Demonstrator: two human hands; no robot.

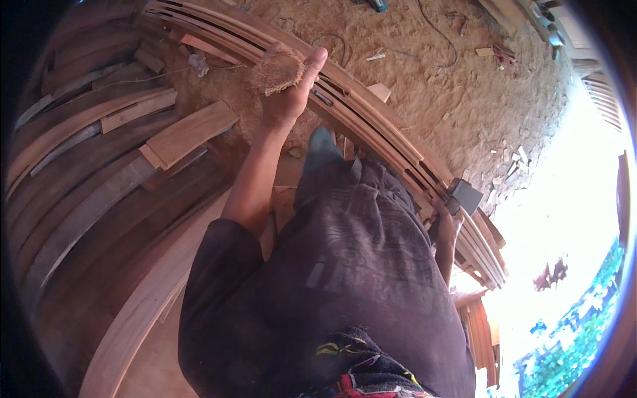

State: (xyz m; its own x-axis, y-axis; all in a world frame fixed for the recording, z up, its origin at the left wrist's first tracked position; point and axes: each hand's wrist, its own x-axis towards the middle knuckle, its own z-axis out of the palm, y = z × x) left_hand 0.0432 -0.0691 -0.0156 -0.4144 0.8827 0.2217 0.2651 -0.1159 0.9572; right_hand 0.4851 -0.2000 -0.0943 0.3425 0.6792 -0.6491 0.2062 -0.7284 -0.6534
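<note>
A round clump of coarse brown fibre, like coconut husk [279, 69], is in my left hand [292, 99], which is closed with its thumb pointing up. That hand is beside a long stack of narrow wooden strips [371, 132] that runs from the upper left to the lower right. Farther down the stack, my right hand [448, 222] is closed at a dark grey square-faced block [466, 197], which rests on or just above the strips. Part of the right hand's grip is hidden. A small dark metal fitting [322, 98] shows on the strips near my left hand.
Many long boards [79, 192] are piled on the left, with a short plank [189, 136] on top. A long pale board [156, 298] lies closer to me. Wood scraps [517, 162] and a dark cord [444, 43] lie on the dirt floor [411, 86]. Bright daylight fills the right.
</note>
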